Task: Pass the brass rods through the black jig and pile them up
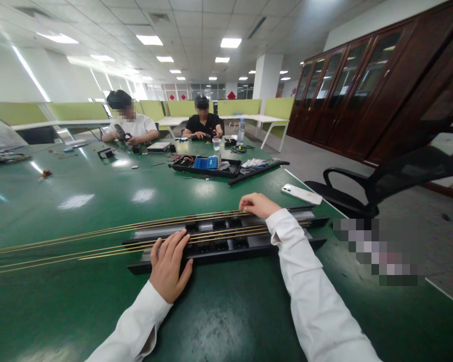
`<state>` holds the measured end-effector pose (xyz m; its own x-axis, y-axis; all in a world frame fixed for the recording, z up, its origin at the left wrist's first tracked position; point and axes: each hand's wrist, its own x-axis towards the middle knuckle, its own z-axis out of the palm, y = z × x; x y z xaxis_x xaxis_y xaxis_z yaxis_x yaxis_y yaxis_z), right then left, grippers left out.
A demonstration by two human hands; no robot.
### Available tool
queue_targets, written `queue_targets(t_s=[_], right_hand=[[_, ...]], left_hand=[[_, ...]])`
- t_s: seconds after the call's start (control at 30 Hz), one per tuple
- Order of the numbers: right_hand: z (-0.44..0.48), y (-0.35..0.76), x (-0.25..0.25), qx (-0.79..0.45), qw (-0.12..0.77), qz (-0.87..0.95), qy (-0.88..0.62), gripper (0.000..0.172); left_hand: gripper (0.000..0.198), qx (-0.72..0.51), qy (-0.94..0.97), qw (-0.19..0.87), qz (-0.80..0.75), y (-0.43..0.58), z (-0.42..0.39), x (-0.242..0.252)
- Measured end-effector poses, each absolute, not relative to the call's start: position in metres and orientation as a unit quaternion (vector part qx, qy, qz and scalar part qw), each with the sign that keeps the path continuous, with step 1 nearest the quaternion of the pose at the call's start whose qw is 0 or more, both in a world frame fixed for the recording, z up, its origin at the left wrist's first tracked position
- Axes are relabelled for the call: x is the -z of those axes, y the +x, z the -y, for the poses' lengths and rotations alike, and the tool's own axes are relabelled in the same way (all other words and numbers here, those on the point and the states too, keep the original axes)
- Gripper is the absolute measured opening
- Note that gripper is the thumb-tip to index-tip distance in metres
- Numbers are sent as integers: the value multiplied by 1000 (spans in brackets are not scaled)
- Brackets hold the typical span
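Left hand (171,264): being rested across the nearer gold rods (219,234), fingers loosely spread.
Rods: being supported along black channels (226,256); probably light, springy, slippery, best being held mid-length.
Right hand (258,205): being curled narrow at farther rods; whether any is being pinched cannot be told.

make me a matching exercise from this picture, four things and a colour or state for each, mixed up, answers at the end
Things:
1. left hand
2. rods
3. table
4. phone

Colours or states:
A. green
B. white, lying near the right edge
C. palm down, fingers spread
D. gold-coloured, long and thin

Right pairs: 1-C, 2-D, 3-A, 4-B
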<state>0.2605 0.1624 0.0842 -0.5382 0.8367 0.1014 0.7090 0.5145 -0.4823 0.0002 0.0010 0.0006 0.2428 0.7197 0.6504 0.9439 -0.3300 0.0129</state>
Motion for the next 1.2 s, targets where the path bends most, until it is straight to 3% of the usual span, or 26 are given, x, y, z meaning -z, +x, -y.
queue_targets(t_s=[1.2], right_hand=[[-168, 282, -82, -216, 160, 835, -481, 15]], left_hand=[[50, 295, -760, 194, 545, 0, -1, 2]])
